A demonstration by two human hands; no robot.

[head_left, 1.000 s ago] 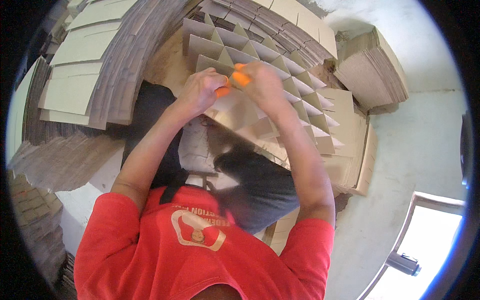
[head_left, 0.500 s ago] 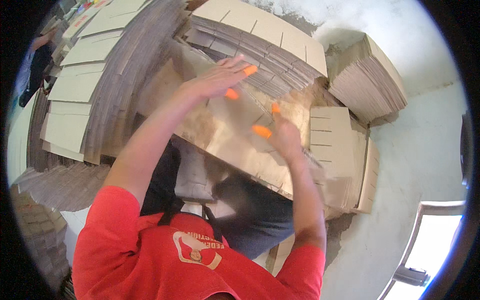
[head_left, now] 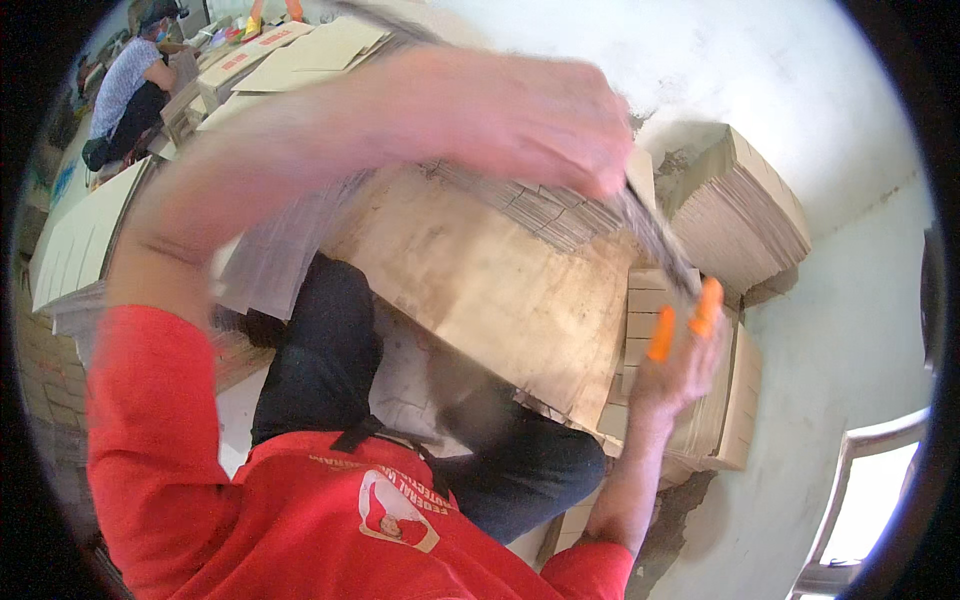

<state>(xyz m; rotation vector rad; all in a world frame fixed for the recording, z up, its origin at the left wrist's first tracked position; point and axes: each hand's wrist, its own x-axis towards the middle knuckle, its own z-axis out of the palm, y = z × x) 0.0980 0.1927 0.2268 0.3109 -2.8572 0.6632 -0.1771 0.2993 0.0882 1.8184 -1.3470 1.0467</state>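
My left hand (head_left: pixel 575 125) is raised close to the camera, blurred, its fingers curled in a fist round a thin, dark grey-brown strip (head_left: pixel 655 230). This looks like a cardboard piece seen edge-on; its other end runs up behind my wrist. My right hand (head_left: pixel 685 360) is at the strip's lower end, with orange covers on two fingertips. Those fingers point up and stand apart, and the strip's tip meets one of them. Below both hands lies a worn tan wooden board (head_left: pixel 470 270) across my lap's far side.
Slotted cardboard pieces lie stacked (head_left: pixel 540 205) behind the board. Further stacks stand at the right by the wall (head_left: pixel 735 200), beside my right hand (head_left: pixel 735 400), and at the left (head_left: pixel 90 240). A co-worker (head_left: pixel 135 90) sits at the far left. A bright window (head_left: pixel 870 500) is at lower right.
My left hand has risen toward the camera and right, closing on the strip. My right hand has moved right and slightly down. The piece has left the board, and the view has shifted.
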